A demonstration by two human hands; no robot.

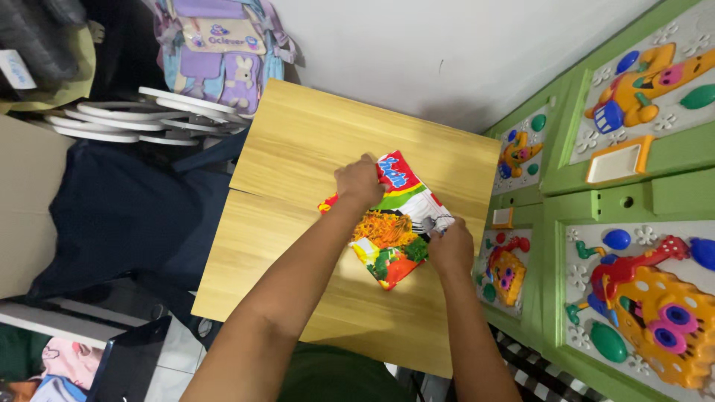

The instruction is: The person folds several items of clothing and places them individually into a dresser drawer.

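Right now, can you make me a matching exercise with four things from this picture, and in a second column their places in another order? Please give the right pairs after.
Things:
1. packet
2. backpack
3. white discs
4. green cabinet

Places:
A. stacked beyond the table's far left corner
B. along the table's right side
C. on the table, held by the left hand and the right hand
D. against the wall, behind the discs

Pairs: 1-C, 2-D, 3-A, 4-B
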